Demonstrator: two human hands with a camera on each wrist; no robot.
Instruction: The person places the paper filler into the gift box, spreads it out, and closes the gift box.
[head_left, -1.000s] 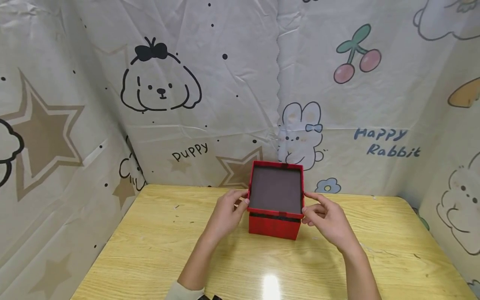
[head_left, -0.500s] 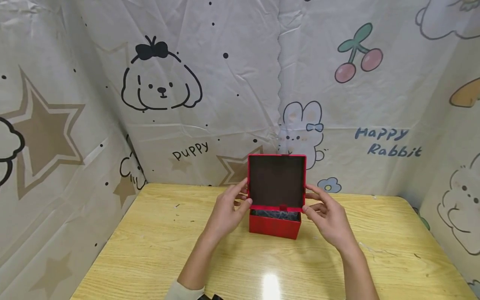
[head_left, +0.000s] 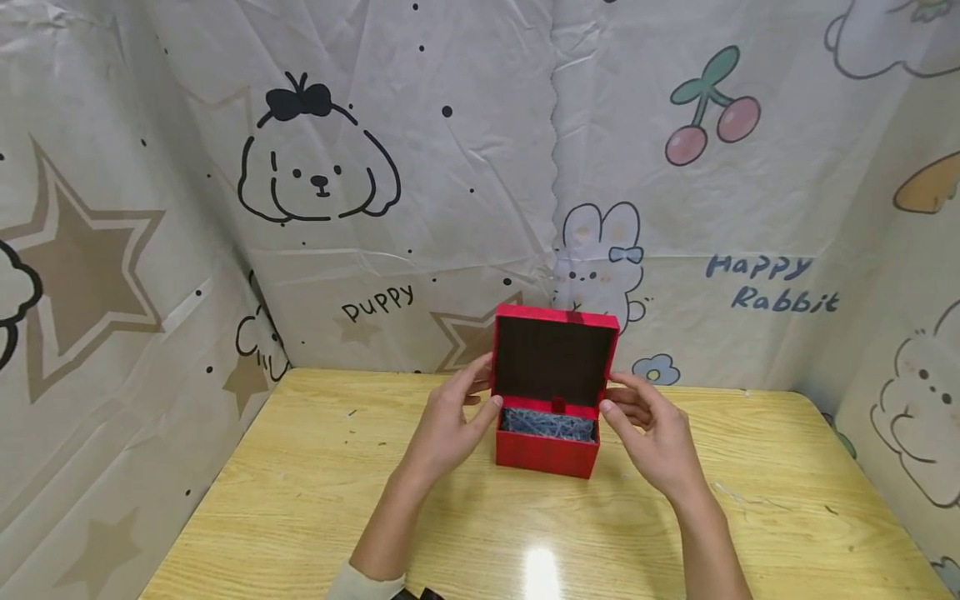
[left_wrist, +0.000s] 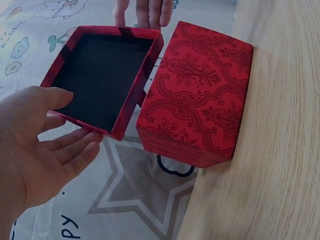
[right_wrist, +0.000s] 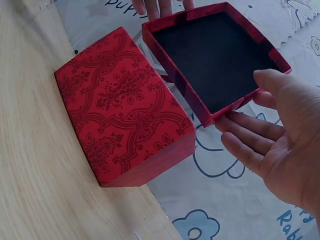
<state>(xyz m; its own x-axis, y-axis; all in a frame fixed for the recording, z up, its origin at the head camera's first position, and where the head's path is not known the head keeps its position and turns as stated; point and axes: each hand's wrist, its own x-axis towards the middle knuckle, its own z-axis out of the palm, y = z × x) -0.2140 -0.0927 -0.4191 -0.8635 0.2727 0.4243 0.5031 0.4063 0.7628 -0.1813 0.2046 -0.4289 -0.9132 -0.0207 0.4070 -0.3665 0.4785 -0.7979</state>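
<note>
One wooden table [head_left: 315, 508], pale yellow, bearing everything below; one printed cartoon backdrop [head_left: 375, 208] rising behind and to both sides of it. One red gift box [head_left: 547, 450], damask-patterned on its outer walls, standing on the table between the two hands and just below the fingertips; its fill of bluish shredded paper [head_left: 546, 423] shows through the open mouth. One hinged lid [head_left: 553, 358], dark-lined, red-rimmed, standing raised and tilted back past the far edge of the box, directly between the two hands. Two hands, bare. Left hand [head_left: 448, 417]: fingers straight and relaxed, spread wide, fingertips at the lid's left rim; in the left wrist view they lie just under that rim [left_wrist: 75, 145], touching or nearly so, gripping nothing. Right hand [head_left: 651, 433]: likewise spread flat, fingers straight, at the lid's right rim; the right wrist view shows them just below the edge [right_wrist: 250, 135], and whether they touch cannot be told. One small red tab [head_left: 558, 406] at the middle of the lid's front rim. Risk, as a judgement: neither hand clasps the lid, so if both draw off unevenly it may drop shut on the shred, or fall back and strain the hinge; a sideways push from one flat hand could slide the light box across the smooth table.
</note>
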